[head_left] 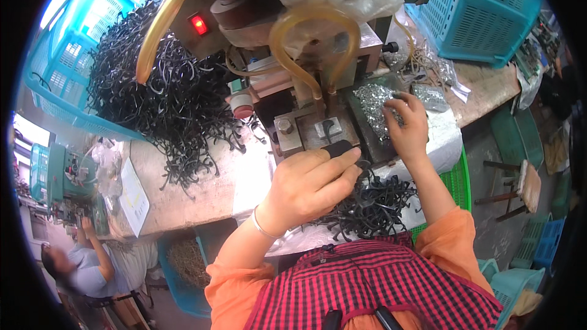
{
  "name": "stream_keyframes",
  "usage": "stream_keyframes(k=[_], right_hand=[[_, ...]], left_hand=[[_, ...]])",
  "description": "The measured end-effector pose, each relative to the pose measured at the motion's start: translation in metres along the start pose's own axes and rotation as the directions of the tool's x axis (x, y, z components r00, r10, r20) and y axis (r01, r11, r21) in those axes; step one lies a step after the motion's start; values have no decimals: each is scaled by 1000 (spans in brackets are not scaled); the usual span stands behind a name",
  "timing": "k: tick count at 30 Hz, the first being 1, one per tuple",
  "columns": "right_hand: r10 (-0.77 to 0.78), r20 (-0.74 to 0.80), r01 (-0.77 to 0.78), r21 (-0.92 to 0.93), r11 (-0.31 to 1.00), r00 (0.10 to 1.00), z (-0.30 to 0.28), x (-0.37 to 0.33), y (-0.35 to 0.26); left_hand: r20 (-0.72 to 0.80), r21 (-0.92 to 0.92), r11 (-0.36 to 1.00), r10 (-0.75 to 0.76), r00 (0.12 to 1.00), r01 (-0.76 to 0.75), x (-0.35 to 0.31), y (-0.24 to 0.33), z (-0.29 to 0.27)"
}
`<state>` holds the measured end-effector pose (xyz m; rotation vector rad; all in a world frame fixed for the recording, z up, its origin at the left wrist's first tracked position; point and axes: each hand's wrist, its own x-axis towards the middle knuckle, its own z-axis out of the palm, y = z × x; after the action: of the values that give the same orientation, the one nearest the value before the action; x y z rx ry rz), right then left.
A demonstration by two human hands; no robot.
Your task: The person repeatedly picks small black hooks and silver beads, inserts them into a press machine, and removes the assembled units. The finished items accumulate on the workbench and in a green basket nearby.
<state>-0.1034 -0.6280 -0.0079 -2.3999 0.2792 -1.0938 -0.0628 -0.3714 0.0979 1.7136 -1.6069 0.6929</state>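
Note:
My left hand (315,184) is closed around a dark, rounded black piece (340,148) in front of the press; much of that piece is hidden by the fingers. Just beyond it, a small curved black part (328,127) sits on the metal fixture (310,137) under the press. My right hand (408,123) hovers at the edge of a dark tray (369,150), its fingers bent and apart over small silver metal pieces (372,105). Between my forearms lies a pile of curved black parts (373,208).
A blue basket (54,101) spills a large heap of black curved parts (162,67) at the left. Yellow tubes (315,9) hang before the press. A red-topped button (243,110) stands beside it. Blue crates (483,18) are at the back right. Another person (92,263) sits at far left.

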Motion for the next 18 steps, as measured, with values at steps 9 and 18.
stream_keyframes(k=[9, 18], right_hand=[[-131, 97, 136, -39, 990, 987, 22, 12, 22], [281, 251, -373, 520, 769, 926, -6, -5, 30]], left_hand=[[-115, -34, 999, -30, 993, 27, -18, 2, 8], [-580, 427, 468, -515, 631, 774, -152, -45, -137]])
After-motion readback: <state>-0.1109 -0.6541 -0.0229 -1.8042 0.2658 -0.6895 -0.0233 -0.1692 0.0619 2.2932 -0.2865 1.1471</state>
